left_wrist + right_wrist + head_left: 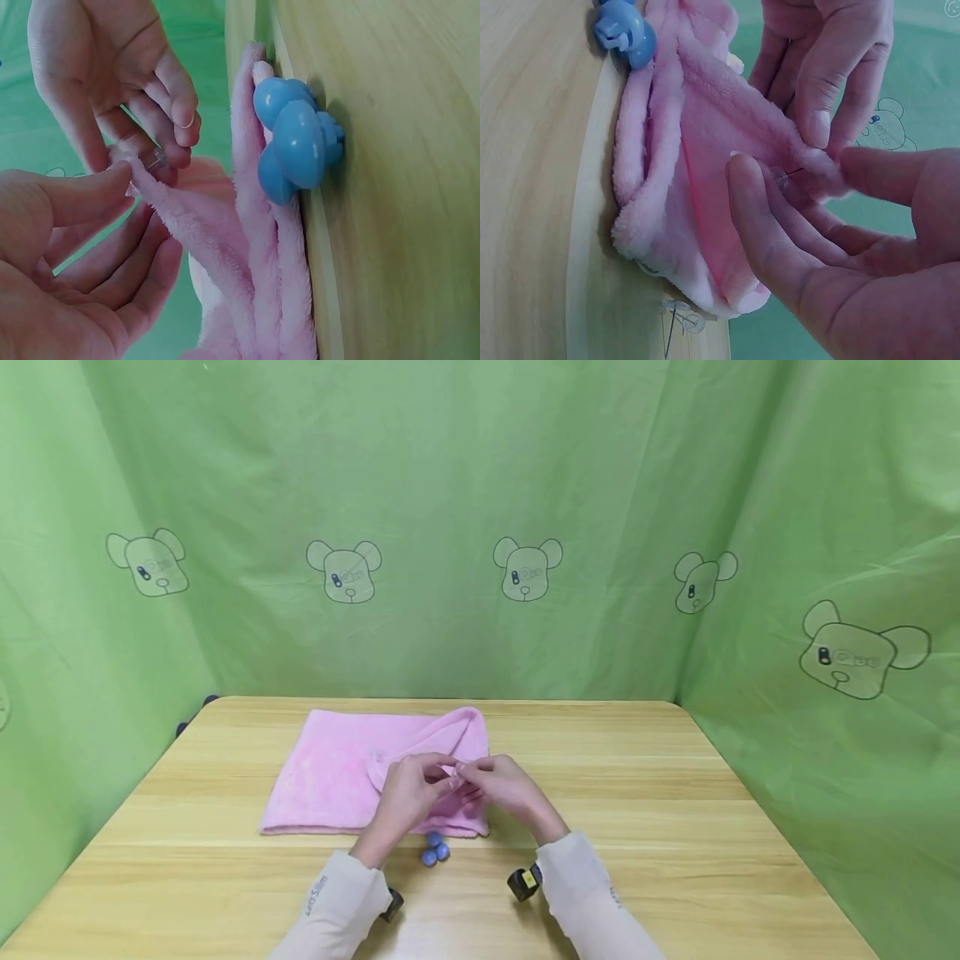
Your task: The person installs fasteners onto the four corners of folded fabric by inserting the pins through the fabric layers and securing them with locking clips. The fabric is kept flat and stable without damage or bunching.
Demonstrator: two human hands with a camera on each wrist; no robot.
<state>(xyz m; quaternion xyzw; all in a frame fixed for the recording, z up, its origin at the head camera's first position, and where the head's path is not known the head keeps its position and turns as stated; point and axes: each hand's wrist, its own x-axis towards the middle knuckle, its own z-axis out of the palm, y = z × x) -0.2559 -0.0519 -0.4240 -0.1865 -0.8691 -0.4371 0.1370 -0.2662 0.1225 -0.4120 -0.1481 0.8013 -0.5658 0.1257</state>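
Observation:
A folded pink fleece cloth (330,768) lies on the table, one corner lifted. My left hand (408,789) pinches the lifted edge between thumb and fingers. Opposite it, my right hand (510,785) holds the tip of the same edge, thumb on one side and curled fingers on the other. A clear-headed pin (781,178) sits by the right fingers, its thin shaft against the fleece; how deep it goes is hidden. Three glossy blue knobs (300,142) with slotted collars stand together by the cloth's near edge.
More clear-headed pins (681,319) lie on the wooden table (637,827) near the cloth, in the right wrist view. Green curtains (435,460) printed with bear faces hang around the table's back and sides.

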